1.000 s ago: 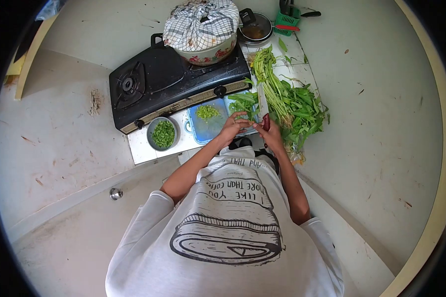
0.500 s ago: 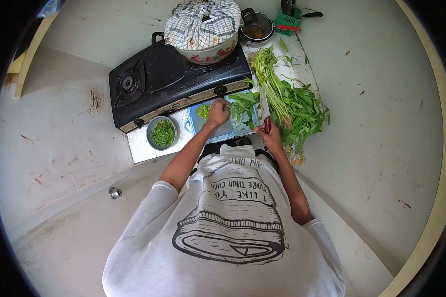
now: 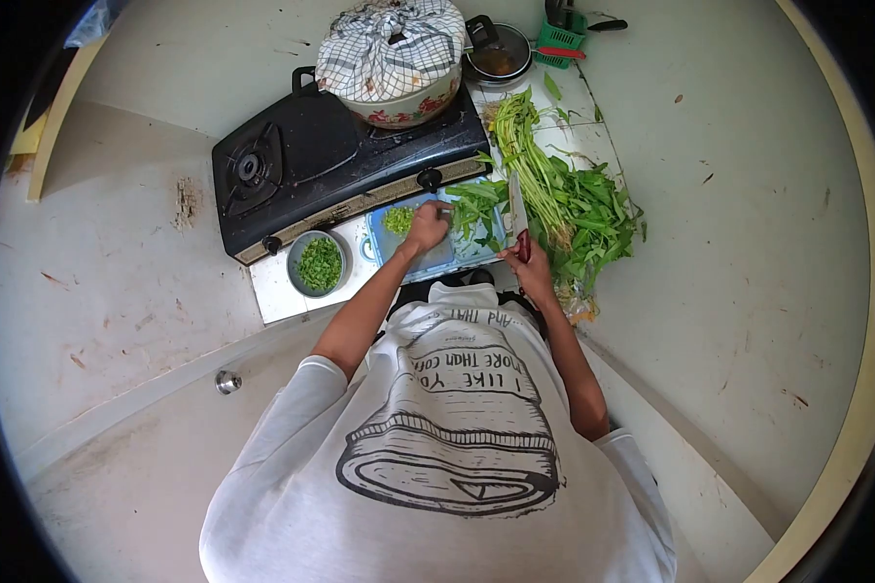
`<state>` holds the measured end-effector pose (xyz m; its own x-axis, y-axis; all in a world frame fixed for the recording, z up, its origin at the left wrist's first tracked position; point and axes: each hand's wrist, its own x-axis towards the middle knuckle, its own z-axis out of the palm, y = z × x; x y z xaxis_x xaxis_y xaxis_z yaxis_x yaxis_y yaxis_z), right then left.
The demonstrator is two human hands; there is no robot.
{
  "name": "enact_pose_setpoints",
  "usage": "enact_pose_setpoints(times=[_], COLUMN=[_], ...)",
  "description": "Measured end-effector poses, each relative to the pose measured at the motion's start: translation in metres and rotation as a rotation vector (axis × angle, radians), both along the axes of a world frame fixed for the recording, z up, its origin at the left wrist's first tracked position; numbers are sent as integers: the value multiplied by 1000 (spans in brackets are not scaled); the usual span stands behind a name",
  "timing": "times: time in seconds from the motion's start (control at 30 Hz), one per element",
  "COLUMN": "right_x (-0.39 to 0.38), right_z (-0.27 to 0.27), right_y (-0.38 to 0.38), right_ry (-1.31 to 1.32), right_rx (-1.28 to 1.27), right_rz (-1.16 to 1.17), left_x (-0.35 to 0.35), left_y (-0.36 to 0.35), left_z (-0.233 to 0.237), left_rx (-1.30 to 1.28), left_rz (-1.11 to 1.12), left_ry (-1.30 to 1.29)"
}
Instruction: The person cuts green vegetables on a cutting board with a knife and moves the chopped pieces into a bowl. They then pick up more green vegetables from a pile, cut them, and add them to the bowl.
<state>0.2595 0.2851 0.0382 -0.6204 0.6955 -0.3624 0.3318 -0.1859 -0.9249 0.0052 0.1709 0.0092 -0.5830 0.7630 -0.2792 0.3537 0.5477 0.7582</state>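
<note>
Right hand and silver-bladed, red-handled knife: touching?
Touching: the head view shows the right hand gripping the silver-bladed knife by its dark red handle.

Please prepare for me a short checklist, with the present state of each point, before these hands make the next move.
1. Knife held by its handle: ok; the right hand grips it, blade pointing forward.
2. Left hand away from the blade: ok; there is a gap between them.
3. Left hand empty: cannot tell; its fingers are hidden from view.
4. Blue board cleared: not ok; chopped bits lie beside the left hand.
5. Bowl upright: ok; it stands left of the board with chopped greens inside.
6. Stove off: cannot tell; no flame shows on the bare burner, but the pot covers the other.
</note>
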Motion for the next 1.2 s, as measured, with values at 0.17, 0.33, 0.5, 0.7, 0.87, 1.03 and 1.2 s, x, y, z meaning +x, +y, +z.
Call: enact_pose_setpoints(times=[0.17, 0.33, 0.5, 0.7, 0.87, 1.03, 1.2], right_x=[4, -5, -18, -29, -42, -59, -59], right_z=[-8, 8, 23, 37, 41, 62, 67], right_y=[3, 3, 9, 9, 12, 6, 2], right_ry=[-76, 26, 102, 102, 37, 83, -3], right_rx=[1, 25, 8, 34, 168, 300, 322], right_rz=[53, 6, 8, 26, 35, -62, 10], left_x=[-4, -2, 7, 21, 38, 54, 64], left_y=[-15, -20, -24, -16, -4, 8, 6], left_z=[20, 19, 24, 42, 71, 82, 88], left_rx=[90, 338, 355, 415, 482, 480, 502], left_rz=[181, 455, 512, 521, 428, 390, 343], left_ry=[-156, -708, -808, -970, -1112, -1043, -958])
